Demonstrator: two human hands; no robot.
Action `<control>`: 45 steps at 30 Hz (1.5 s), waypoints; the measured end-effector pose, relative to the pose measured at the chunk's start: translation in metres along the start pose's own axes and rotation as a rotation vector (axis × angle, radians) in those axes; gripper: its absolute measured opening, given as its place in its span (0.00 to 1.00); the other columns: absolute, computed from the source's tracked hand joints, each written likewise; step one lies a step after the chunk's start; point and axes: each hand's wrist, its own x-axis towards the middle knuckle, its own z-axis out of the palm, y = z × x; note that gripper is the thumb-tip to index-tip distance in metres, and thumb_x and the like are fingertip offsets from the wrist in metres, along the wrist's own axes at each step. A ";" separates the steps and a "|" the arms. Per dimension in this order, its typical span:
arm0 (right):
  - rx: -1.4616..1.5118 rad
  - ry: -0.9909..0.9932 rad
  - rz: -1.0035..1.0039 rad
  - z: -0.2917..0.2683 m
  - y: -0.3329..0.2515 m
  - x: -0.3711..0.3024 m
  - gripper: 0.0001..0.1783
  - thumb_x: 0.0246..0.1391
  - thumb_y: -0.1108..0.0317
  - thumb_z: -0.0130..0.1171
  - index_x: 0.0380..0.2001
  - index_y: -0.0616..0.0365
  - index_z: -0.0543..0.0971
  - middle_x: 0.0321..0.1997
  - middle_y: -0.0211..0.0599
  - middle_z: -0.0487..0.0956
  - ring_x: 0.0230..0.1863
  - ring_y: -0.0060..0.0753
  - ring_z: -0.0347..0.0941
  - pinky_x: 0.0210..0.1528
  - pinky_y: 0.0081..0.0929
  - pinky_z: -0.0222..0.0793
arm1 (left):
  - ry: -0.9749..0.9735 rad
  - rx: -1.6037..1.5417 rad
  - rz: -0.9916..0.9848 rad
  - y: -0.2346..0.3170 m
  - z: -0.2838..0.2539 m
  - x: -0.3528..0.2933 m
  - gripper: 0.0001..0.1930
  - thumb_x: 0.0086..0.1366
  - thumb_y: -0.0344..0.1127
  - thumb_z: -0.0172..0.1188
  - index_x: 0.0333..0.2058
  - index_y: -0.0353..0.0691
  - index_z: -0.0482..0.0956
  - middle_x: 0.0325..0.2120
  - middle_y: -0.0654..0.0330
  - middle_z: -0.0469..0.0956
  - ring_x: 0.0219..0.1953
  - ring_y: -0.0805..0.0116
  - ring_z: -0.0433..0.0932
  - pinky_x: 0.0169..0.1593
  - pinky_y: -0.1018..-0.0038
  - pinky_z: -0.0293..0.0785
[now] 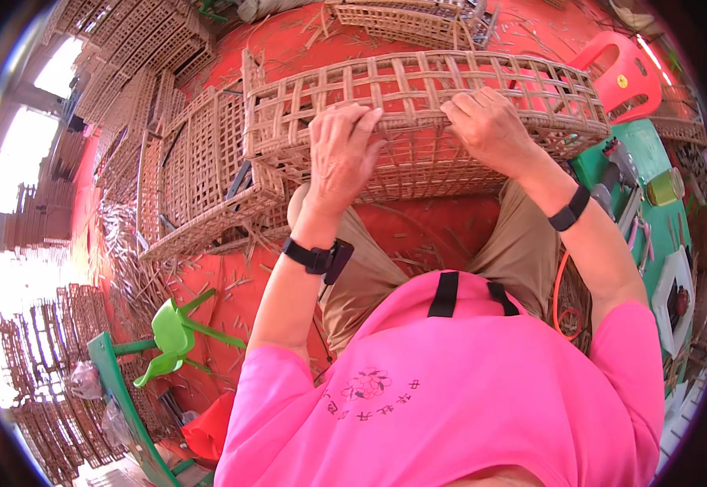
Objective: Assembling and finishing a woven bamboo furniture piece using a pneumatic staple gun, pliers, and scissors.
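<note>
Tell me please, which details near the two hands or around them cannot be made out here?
In the head view:
- Palms of the left hand and right hand: hidden by the hands themselves.
- Lower trousers: hidden behind the woven basket.
- Far woven piece: cut off by the upper edge.
- Dark object, right: too small to identify.

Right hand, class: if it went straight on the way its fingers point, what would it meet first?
The right hand would most likely meet the basket's woven side at once; its fingertips already seem to touch it, though exact depth is hard to judge.
</note>
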 end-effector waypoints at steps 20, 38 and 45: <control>0.091 -0.058 0.080 -0.009 -0.002 0.002 0.18 0.41 0.71 0.67 0.39 0.60 0.78 0.35 0.36 0.76 0.40 0.39 0.74 0.43 0.34 0.70 | -0.017 0.044 0.175 -0.016 -0.003 0.009 0.23 0.47 0.32 0.70 0.45 0.41 0.78 0.39 0.61 0.75 0.42 0.61 0.76 0.44 0.66 0.75; 0.027 0.003 0.090 0.000 0.004 0.002 0.09 0.46 0.72 0.58 0.34 0.57 0.77 0.30 0.34 0.73 0.32 0.36 0.71 0.39 0.33 0.69 | -0.077 0.038 -0.037 -0.044 -0.040 0.000 0.20 0.50 0.35 0.70 0.43 0.42 0.81 0.39 0.58 0.78 0.45 0.55 0.75 0.50 0.62 0.70; 0.153 0.151 0.372 -0.013 0.005 -0.025 0.25 0.42 0.70 0.69 0.47 0.53 0.76 0.45 0.33 0.75 0.48 0.38 0.73 0.49 0.35 0.69 | -0.056 0.065 -0.013 -0.048 -0.037 -0.002 0.16 0.52 0.32 0.69 0.42 0.42 0.82 0.34 0.59 0.79 0.39 0.59 0.77 0.45 0.65 0.71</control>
